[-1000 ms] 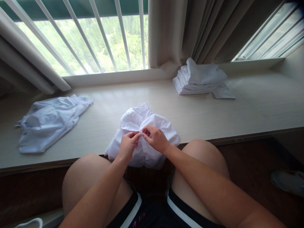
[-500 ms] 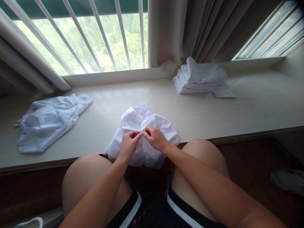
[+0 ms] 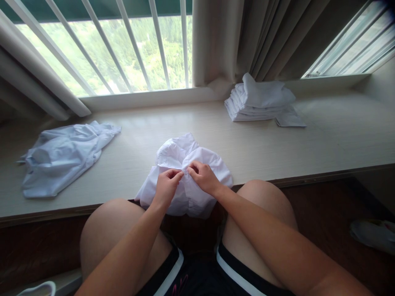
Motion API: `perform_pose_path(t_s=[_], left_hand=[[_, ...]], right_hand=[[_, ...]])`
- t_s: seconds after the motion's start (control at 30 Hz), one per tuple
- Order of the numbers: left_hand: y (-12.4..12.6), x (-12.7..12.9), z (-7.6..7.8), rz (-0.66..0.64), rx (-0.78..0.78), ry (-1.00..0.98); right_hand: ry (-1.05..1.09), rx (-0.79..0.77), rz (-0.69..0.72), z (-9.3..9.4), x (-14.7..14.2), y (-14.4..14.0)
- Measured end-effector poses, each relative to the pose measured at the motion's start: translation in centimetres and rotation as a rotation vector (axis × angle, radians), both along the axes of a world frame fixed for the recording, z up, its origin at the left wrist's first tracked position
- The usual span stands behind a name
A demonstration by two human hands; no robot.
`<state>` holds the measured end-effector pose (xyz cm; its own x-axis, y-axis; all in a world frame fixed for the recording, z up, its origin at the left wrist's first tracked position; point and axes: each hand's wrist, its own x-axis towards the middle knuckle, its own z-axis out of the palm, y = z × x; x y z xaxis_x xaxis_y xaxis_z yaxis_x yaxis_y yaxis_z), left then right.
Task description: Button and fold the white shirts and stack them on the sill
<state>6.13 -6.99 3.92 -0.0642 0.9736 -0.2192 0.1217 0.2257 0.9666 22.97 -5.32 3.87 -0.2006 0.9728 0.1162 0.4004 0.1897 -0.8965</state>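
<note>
A white shirt [image 3: 197,201] lies in front of me, its lower part hanging over the front edge of the pale ledge [image 3: 148,119]. My left hand [image 3: 167,184] pinches the cloth at the shirt's front opening, thumb against forefinger. Facing it from the other side, my right hand [image 3: 202,176] also pinches the front strip with thumb and finger. A small gap separates the fingertips of the two hands. Whether a button sits between the fingers is too small to tell.
Another crumpled white garment [image 3: 64,156] lies on the ledge at the left. A stack of folded white clothes [image 3: 262,102] stands at the back right, by the curtain [image 3: 216,41]. Behind is a barred window [image 3: 142,53]. My knees touch the ledge's front edge.
My fingertips, which met at the shirt's front, are now slightly apart. The shirt and the other clothes stay where they were.
</note>
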Motion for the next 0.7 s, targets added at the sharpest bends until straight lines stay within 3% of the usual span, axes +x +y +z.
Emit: perform_pose_path(t_s=[0.53, 0.7], left_hand=[[-0.04, 0.18, 0.45, -0.013, 0.014, 0.003], [0.05, -0.09, 0.26, 0.017, 0.002, 0.012]], right_hand=[[0.021, -0.029, 0.063, -0.03, -0.2, -0.12], [0.05, -0.021, 0.002, 0.04, 0.2, 0.12]])
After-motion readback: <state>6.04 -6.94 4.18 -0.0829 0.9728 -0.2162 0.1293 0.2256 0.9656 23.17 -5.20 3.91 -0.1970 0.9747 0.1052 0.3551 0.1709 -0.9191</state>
